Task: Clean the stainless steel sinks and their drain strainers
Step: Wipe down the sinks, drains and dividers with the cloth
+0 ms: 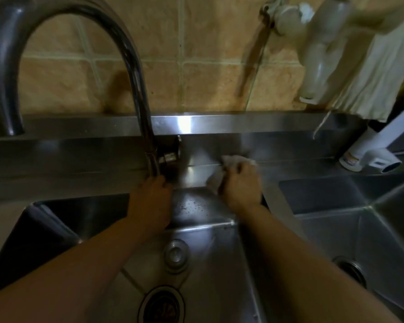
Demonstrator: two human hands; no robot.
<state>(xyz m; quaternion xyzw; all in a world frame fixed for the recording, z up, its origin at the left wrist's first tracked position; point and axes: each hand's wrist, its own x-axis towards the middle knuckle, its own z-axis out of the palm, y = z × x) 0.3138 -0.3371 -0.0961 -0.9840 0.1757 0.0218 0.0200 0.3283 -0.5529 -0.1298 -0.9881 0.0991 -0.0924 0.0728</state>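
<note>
Tiled wall backs 2 steel sinks.

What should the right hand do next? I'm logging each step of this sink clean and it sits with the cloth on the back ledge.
Probably draw the cloth leftward along the ledge toward the faucet base. The right hand grips the cloth against the steel, the left hand rests at the faucet base, and the strip between them looks unwiped, though blur hides detail.
</note>
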